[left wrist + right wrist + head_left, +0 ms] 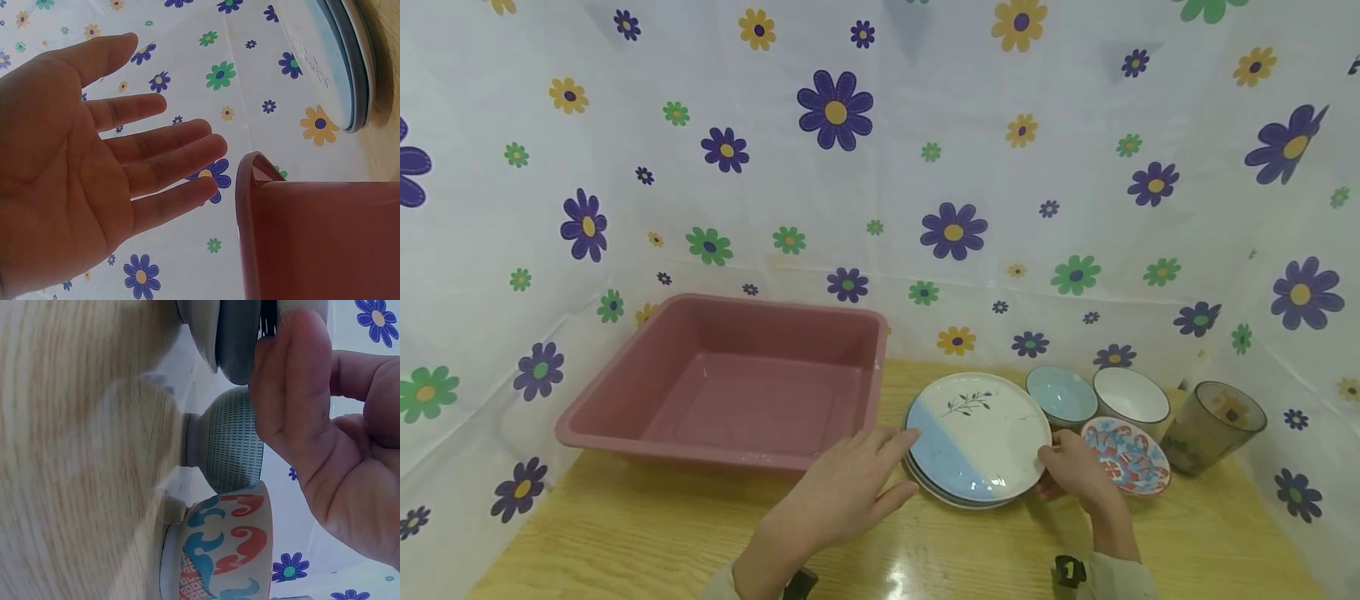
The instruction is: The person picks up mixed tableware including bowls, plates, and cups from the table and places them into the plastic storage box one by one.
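Note:
The top plate (1000, 433), cream and light blue with a leafy sprig, lies on a stack of plates (958, 502) on the table. At its right edge my right hand (1078, 473) pinches the rim, thumb above and fingers curled at the side. The right wrist view shows those bent fingers (294, 381) against the edge of the stack. My left hand (842, 492) hovers at the stack's left side, fingers spread and holding nothing. In the left wrist view its palm (69, 169) faces the camera, apart from the plates (340, 69).
A large pink basin (722, 454) stands on the left. Right of the plates are a light blue bowl (1062, 396), a white bowl (1131, 397), a red-and-blue patterned bowl (1127, 458) and a tinted glass (1210, 433). A flowered curtain (880, 183) encloses the wooden table (647, 517).

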`<move>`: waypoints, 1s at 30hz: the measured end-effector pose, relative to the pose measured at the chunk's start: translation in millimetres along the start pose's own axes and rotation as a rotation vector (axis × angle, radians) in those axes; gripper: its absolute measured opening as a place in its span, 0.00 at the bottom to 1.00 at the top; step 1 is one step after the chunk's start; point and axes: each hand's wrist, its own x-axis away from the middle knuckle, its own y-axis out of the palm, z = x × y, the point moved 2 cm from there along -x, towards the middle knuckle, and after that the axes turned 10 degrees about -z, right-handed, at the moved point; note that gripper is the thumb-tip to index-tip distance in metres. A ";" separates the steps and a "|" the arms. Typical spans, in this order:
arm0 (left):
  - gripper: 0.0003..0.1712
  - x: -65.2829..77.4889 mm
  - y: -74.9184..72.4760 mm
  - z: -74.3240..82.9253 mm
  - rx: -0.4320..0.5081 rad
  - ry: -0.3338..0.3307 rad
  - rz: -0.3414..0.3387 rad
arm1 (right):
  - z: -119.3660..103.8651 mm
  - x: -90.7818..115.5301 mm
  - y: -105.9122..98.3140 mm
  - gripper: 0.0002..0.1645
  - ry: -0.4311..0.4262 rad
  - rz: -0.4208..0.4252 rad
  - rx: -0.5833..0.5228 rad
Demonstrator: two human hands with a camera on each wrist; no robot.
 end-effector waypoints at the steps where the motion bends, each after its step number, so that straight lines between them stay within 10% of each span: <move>1: 0.34 0.0 -0.1 -0.1 0.001 -0.001 0.000 | 0.0 -0.3 -0.3 0.22 -0.002 0.002 0.002; 15: 0.32 0.8 -2.2 -0.7 0.008 0.003 -0.003 | 0.4 0.0 1.2 0.22 -0.003 0.053 0.059; 30: 0.29 0.7 -4.4 0.1 -0.057 0.082 0.139 | -3.7 -1.7 5.5 0.30 -0.063 0.000 -0.252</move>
